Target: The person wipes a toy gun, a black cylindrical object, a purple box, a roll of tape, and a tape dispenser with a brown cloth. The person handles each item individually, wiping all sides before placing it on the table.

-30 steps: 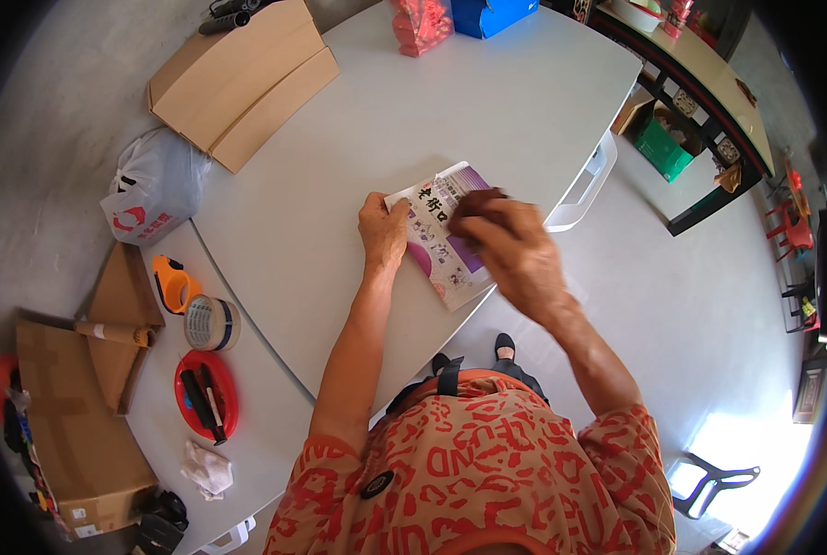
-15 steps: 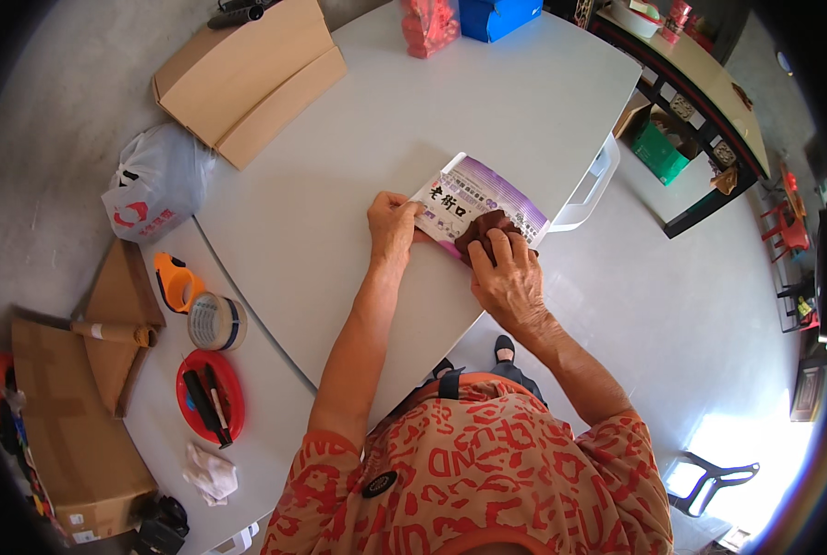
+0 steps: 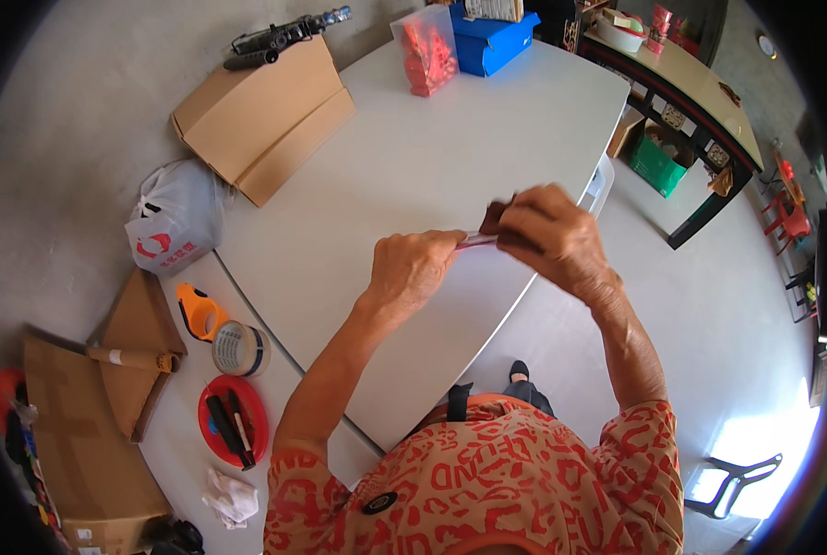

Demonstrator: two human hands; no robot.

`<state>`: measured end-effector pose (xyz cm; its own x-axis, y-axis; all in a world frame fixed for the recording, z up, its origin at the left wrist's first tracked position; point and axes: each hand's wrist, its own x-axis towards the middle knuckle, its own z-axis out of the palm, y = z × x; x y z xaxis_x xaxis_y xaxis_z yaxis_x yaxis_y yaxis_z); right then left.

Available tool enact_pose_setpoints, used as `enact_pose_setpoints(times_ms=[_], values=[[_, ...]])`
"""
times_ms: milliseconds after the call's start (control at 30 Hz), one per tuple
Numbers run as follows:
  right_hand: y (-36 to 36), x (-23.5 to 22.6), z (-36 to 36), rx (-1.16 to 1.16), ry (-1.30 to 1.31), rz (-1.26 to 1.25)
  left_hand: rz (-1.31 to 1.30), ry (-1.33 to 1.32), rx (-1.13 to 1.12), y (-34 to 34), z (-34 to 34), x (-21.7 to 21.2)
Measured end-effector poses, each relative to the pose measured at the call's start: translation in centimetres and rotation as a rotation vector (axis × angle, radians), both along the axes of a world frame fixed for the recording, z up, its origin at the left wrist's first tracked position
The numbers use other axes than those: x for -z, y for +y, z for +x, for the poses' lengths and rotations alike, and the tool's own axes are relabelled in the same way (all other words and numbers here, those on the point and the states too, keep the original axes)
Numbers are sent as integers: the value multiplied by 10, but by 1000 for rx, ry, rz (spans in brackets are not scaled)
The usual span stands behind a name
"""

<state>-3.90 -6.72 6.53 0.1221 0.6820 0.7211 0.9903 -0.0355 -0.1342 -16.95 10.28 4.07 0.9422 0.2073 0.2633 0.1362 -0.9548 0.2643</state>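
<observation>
My left hand (image 3: 411,268) is closed on one end of a flat purple-and-white package (image 3: 474,240), held up over the table. The package is seen nearly edge-on, so its printed face is out of sight. My right hand (image 3: 561,239) grips a dark brown cloth (image 3: 494,217) at the package's other end. Its fingers curl over the cloth and hide most of it, along with part of the package.
A pale table (image 3: 413,166) lies beneath my hands. On it are a cardboard box (image 3: 265,120), a white plastic bag (image 3: 177,213), a blue box (image 3: 492,42) and a clear bag of red items (image 3: 429,55). A tape roll (image 3: 240,349) and red bowl (image 3: 258,407) sit left.
Both hands have lifted the package and tipped it from face-up to nearly edge-on. My right hand has risen and moved right with the cloth. The view has shifted slightly.
</observation>
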Motion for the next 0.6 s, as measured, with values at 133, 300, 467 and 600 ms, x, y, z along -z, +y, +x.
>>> enact_pose_setpoints(times_ms=[133,300,467,600], values=[[1,-24,-7,88,285,408,-979,-293,104,17,-1,-8],[35,26,-37,116,-19,345,-1669,-265,70,25,-2,24],[48,104,-60,38,3,9,-1863,-294,-181,24,-2,84],[46,120,-37,68,27,-89,-1888,-307,-306,23,2,105]])
